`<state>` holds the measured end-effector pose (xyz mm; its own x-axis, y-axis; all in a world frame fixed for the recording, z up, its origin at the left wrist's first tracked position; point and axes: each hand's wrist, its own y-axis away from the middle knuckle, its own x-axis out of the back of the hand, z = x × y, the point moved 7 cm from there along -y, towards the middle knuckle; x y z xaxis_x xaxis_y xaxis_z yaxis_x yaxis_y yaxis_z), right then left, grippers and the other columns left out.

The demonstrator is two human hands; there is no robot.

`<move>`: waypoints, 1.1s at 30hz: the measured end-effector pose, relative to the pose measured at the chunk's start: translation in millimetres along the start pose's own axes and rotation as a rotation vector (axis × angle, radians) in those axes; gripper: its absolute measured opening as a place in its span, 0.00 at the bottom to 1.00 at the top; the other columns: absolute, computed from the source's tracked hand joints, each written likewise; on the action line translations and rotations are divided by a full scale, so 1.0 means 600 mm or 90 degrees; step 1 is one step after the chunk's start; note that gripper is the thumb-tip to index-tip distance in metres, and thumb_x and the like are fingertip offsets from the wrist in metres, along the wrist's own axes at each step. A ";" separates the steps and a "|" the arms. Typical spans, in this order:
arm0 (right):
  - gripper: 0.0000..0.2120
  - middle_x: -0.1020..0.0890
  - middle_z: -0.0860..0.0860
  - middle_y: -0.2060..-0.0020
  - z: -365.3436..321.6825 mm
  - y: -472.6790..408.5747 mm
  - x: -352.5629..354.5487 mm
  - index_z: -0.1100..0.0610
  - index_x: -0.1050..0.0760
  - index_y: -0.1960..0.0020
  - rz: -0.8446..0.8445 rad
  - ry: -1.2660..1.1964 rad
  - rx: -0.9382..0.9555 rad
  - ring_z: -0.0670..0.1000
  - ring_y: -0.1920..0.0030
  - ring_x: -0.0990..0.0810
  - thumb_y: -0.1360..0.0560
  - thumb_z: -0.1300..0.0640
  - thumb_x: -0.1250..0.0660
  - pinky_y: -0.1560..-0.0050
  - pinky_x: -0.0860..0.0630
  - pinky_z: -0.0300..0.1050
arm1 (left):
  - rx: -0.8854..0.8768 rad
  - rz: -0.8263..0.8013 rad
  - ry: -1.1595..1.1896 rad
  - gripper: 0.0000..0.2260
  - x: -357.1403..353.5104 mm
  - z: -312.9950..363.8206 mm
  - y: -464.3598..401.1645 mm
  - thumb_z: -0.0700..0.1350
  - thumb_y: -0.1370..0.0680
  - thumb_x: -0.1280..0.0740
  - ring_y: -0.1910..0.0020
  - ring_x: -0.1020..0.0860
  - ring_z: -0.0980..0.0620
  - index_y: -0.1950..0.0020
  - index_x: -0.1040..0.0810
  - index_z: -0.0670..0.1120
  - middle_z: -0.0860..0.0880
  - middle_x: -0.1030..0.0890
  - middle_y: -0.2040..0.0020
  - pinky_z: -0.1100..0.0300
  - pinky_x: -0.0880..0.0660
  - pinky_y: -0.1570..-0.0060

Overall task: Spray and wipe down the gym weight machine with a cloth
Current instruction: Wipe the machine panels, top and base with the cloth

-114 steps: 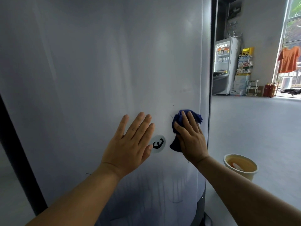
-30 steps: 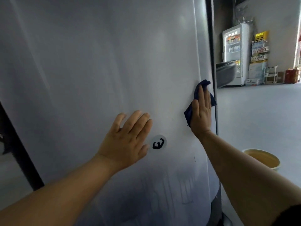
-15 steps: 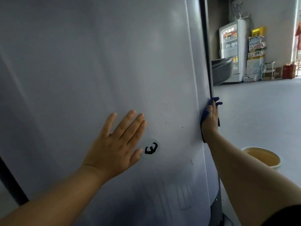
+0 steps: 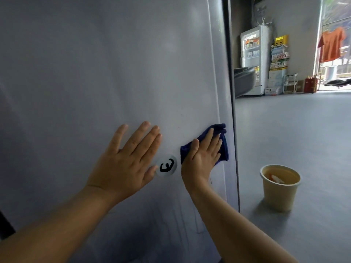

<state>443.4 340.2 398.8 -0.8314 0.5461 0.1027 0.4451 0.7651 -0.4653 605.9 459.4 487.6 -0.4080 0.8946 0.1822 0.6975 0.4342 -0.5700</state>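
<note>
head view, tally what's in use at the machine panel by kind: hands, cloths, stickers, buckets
hands: 2, left hand and right hand
cloths: 1, blue cloth
stickers: 1, round sticker
buckets: 1, bucket
total: 5

A person's left hand (image 4: pixel 125 164) lies flat on the machine panel (image 4: pixel 95 73) just left of a round sticker (image 4: pixel 166 165), the right hand (image 4: pixel 202 158) pressing a cloth (image 4: pixel 224 147) to its right, near the panel's edge; a bucket (image 4: pixel 279 194) stands on the floor (image 4: pixel 294 130) further right, a drinks fridge (image 4: pixel 251 59) far behind.
</note>
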 end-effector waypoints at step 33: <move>0.20 0.27 0.59 0.30 0.021 -0.082 0.056 0.60 0.32 0.28 0.067 0.085 -0.175 0.61 0.30 0.30 0.14 0.55 0.53 0.29 0.32 0.64 | -0.001 0.011 0.036 0.32 0.001 0.000 0.000 0.57 0.16 0.45 0.19 0.43 0.39 0.18 0.42 0.38 0.39 0.42 0.18 0.35 0.47 0.22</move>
<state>389.2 316.4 414.0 -0.7334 0.6531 0.1888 0.6146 0.7556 -0.2264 605.4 460.1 487.7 -0.3621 0.9063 0.2179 0.7050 0.4192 -0.5721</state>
